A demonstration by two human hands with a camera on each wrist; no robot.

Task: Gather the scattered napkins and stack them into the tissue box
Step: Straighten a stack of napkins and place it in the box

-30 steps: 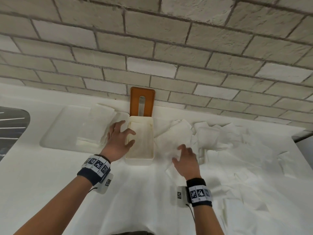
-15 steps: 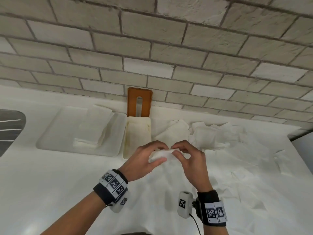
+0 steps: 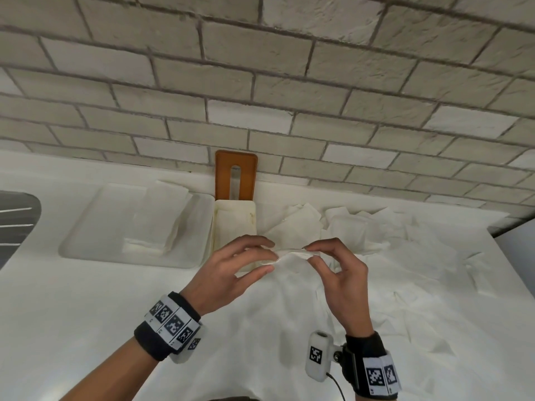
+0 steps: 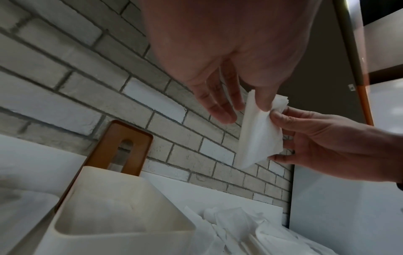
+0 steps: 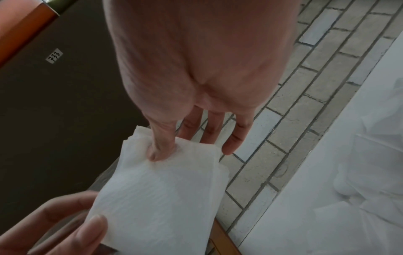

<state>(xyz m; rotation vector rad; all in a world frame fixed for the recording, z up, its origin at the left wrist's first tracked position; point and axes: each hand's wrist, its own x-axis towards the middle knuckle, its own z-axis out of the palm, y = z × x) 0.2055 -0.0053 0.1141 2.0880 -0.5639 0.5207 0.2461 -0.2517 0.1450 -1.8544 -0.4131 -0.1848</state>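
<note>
A white napkin [image 3: 292, 254] [image 4: 258, 132] [image 5: 161, 189] is stretched in the air between both hands, just in front of the box's near end. My left hand [image 3: 269, 256] [image 4: 244, 110] pinches its left end between thumb and fingers. My right hand [image 3: 311, 254] [image 5: 189, 151] pinches the right end. The cream tissue box [image 3: 215, 227] [image 4: 122, 224] lies open against the wall. Its orange slotted lid [image 3: 223, 175] [image 4: 102, 148] leans upright behind it. Several loose napkins [image 3: 382, 241] [image 4: 250, 233] [image 5: 375, 172] lie scattered right of the box.
A shallow white tray [image 3: 95, 227] sits left of the box with a folded stack of napkins [image 3: 162, 218] on it. A brick wall [image 3: 289, 82] closes the back. A dark sink edge [image 3: 17, 218] shows at far left. The counter's right edge [image 3: 509, 270] drops off.
My left hand left the box and my right hand lifted off the scattered napkins. Both came together holding one napkin, raised it, and have since drawn it out wider.
</note>
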